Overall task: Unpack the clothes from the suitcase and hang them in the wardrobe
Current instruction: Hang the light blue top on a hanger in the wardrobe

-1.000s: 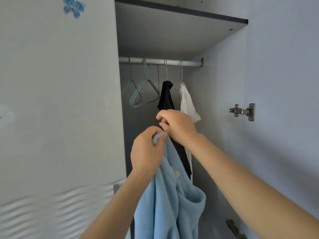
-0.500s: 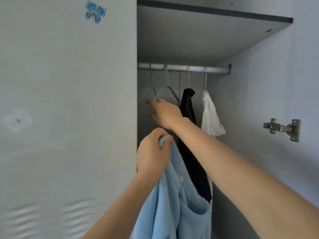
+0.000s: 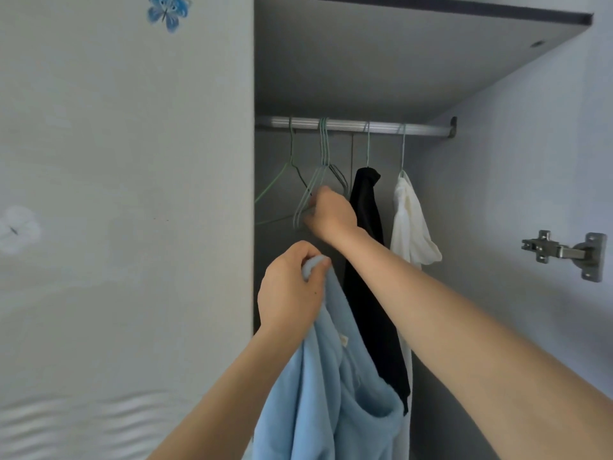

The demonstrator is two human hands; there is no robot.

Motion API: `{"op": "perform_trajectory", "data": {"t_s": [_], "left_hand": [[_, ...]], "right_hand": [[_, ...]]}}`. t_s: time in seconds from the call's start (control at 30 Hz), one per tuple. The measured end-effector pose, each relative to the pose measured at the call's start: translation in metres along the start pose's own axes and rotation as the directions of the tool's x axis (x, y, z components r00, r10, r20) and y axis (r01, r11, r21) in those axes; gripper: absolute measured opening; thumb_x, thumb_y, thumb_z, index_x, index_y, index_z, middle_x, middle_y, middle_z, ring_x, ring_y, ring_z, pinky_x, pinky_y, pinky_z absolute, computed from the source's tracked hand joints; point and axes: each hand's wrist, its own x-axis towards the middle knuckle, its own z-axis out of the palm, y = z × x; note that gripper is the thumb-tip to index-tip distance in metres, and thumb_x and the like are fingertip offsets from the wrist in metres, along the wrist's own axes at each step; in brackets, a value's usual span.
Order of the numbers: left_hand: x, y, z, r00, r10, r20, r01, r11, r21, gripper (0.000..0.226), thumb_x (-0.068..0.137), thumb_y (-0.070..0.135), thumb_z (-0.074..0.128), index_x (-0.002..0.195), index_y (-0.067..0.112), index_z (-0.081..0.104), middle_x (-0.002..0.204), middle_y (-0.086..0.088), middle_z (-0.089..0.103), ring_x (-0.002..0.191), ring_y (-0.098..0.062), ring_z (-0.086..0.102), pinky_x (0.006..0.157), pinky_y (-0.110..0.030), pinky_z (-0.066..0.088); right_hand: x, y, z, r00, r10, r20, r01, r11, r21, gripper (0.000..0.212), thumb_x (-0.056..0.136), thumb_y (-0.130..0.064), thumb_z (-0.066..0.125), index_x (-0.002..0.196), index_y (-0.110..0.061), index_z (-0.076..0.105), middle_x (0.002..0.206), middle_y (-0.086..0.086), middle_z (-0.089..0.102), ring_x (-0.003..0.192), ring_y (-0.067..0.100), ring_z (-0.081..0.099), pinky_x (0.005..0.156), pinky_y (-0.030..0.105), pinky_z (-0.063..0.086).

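Blue garment point(image 3: 331, 376) hangs gripped by the left hand point(image 3: 288, 293), while the right hand point(image 3: 331, 214) has moved to grasp its wire hanger point(image 3: 310, 194).

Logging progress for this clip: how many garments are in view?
3. A black garment and a white garment hang on the rail; the left hand holds a light blue garment. Others may be hidden.
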Motion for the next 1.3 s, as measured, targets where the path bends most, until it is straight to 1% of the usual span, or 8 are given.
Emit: {"op": "perform_trajectory", "data": {"t_s": [0.1,0.2,0.27,0.37,0.53,0.87,1.1,1.3], "left_hand": [[0.0,0.0,0.004,1.0,-0.011,0.001,0.011,1.0,-0.009,0.016,0.091,0.028,0.06,0.076,0.025,0.057,0.07,0.009,0.058,0.067,-0.007,0.054,0.062,-0.028,0.047],[0.0,0.001,0.009,1.0,-0.003,0.01,0.003,1.0,-0.019,0.017,0.091,0.028,0.06,0.075,0.025,0.056,0.07,0.009,0.058,0.068,-0.008,0.055,0.065,-0.032,0.05],[0.001,0.0,0.01,1.0,0.0,0.014,0.0,1.0,-0.024,0.016,0.091,0.028,0.06,0.075,0.025,0.057,0.071,0.009,0.059,0.069,-0.009,0.056,0.066,-0.034,0.051],[0.002,0.0,0.01,1.0,0.004,0.01,-0.004,1.0,-0.029,0.015,0.091,0.028,0.06,0.076,0.025,0.058,0.071,0.009,0.059,0.07,-0.008,0.056,0.066,-0.034,0.052],[0.004,-0.002,0.01,1.0,0.01,0.003,-0.01,0.998,-0.054,0.015,0.09,0.027,0.061,0.076,0.024,0.058,0.069,0.009,0.059,0.067,-0.008,0.056,0.063,-0.031,0.05],[0.007,-0.002,0.01,1.0,0.001,0.018,0.001,0.994,-0.111,0.016,0.09,0.027,0.061,0.075,0.023,0.058,0.067,0.01,0.058,0.063,-0.005,0.053,0.06,-0.026,0.047],[0.008,-0.003,0.01,0.999,0.02,0.028,-0.016,0.992,-0.128,0.015,0.09,0.026,0.062,0.076,0.023,0.059,0.066,0.01,0.058,0.062,-0.003,0.052,0.058,-0.022,0.045],[0.007,-0.002,0.009,0.997,0.032,0.064,-0.022,0.988,-0.155,0.015,0.091,0.026,0.061,0.077,0.023,0.059,0.067,0.008,0.058,0.061,-0.005,0.052,0.06,-0.027,0.046]], "right_hand": [[0.0,0.012,-0.005,0.988,0.138,0.062,-0.145,0.981,0.125,0.038,0.093,-0.021,0.053,0.122,-0.002,0.038,0.078,0.002,0.05,0.069,0.02,0.053,0.047,0.027,0.033],[0.004,0.024,-0.01,0.983,0.178,0.038,-0.181,0.979,0.096,0.027,0.1,-0.029,0.039,0.106,-0.005,0.051,0.07,0.002,0.048,0.072,0.024,0.053,0.047,0.027,0.028],[0.007,0.028,-0.012,0.981,0.192,0.033,-0.194,0.978,0.077,0.042,0.103,-0.034,0.031,0.108,-0.002,0.057,0.079,0.006,0.058,0.076,0.026,0.056,0.054,0.027,0.033],[0.01,0.034,-0.011,0.974,0.225,-0.03,-0.219,0.967,0.13,0.049,0.104,-0.033,0.024,0.112,0.0,0.061,0.106,0.014,0.065,0.099,0.031,0.06,0.069,0.028,0.036],[0.011,0.04,-0.015,0.973,0.159,-0.165,-0.137,0.981,0.139,0.048,0.105,-0.028,0.022,0.107,-0.002,0.062,0.106,0.014,0.064,0.099,0.029,0.059,0.069,0.027,0.032],[0.002,0.04,-0.025,0.959,0.097,-0.266,-0.087,0.995,0.047,0.049,0.104,-0.029,0.022,0.097,-0.005,0.065,0.092,0.009,0.064,0.088,0.028,0.059,0.066,0.028,0.031],[-0.033,0.049,-0.008,0.924,0.012,-0.383,0.039,0.991,0.126,0.032,0.101,-0.025,0.027,0.119,-0.011,0.05,0.086,0.005,0.069,0.08,0.024,0.064,0.07,0.041,0.05],[-0.064,0.045,-0.014,0.905,-0.028,-0.425,0.117,0.976,0.186,0.025,0.102,-0.025,0.028,0.102,-0.011,0.048,0.072,0.002,0.064,0.063,0.018,0.06,0.059,0.042,0.05]]}}
